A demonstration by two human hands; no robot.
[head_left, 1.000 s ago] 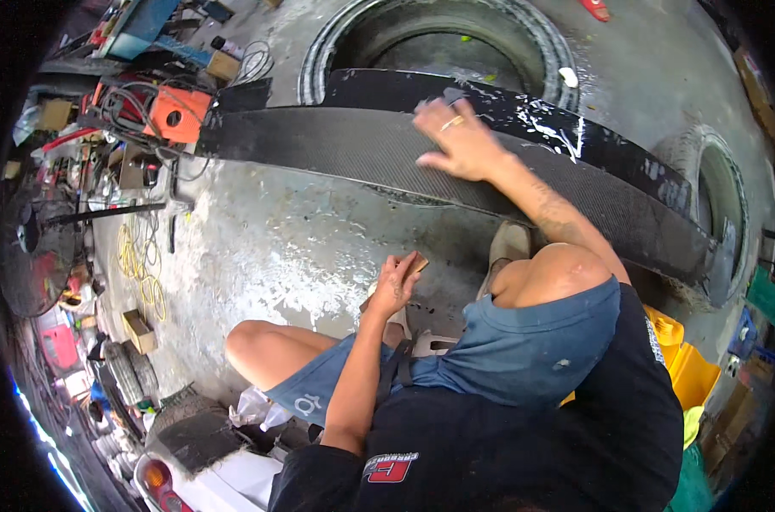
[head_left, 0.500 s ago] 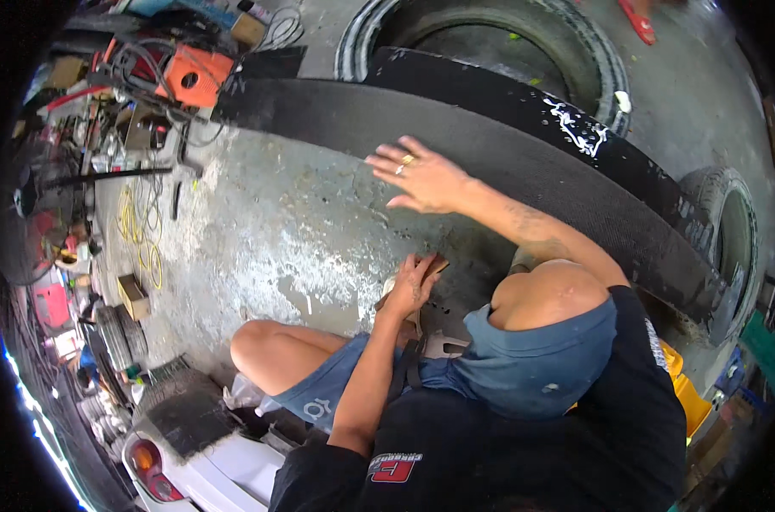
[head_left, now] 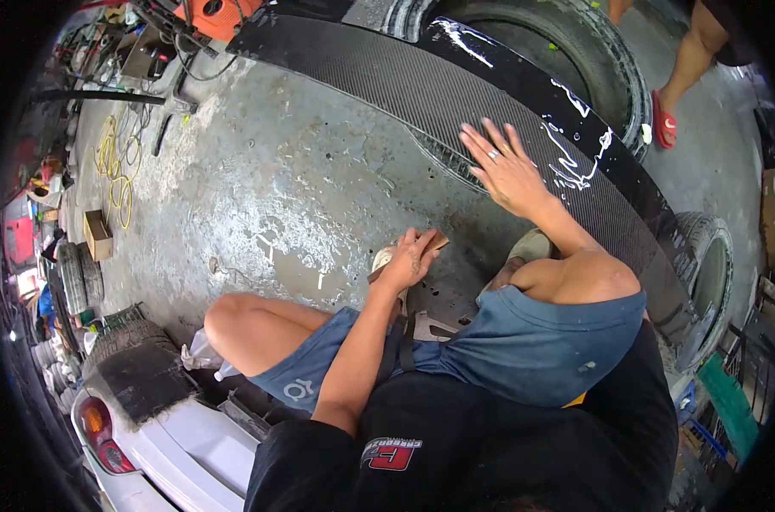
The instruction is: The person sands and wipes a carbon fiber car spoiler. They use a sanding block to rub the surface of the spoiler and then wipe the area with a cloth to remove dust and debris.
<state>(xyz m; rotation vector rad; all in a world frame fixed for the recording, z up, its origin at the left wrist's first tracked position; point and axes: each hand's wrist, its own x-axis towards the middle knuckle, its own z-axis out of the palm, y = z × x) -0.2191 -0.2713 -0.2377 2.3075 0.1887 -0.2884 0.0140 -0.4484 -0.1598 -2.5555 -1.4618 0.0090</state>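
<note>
My right hand (head_left: 512,177) lies spread, fingers apart, over the near edge of a long curved black panel (head_left: 345,64) with a carbon-fibre weave. It seems to touch the surface. The panel arches across the far side, its glossy back strip catching white reflections. Lower and to the left, my left hand (head_left: 409,258) is closed around a small flat brown block (head_left: 437,242), whose end sticks out past the fingers. That hand is held above my foot, between my bent knees, apart from the panel.
Beneath the panel lies a large tyre (head_left: 630,102), and another tyre (head_left: 710,256) stands at the right. A person's leg with a red sandal (head_left: 664,119) is at the far right. A white car part with a tail light (head_left: 101,431) sits near left; a yellow cord (head_left: 119,175) lies on the wet floor.
My right hand has moved right and onto the panel. The panel's weave and glossy reflections show more plainly. The left hand keeps its grip on the block. A person's leg shows more at far right.
</note>
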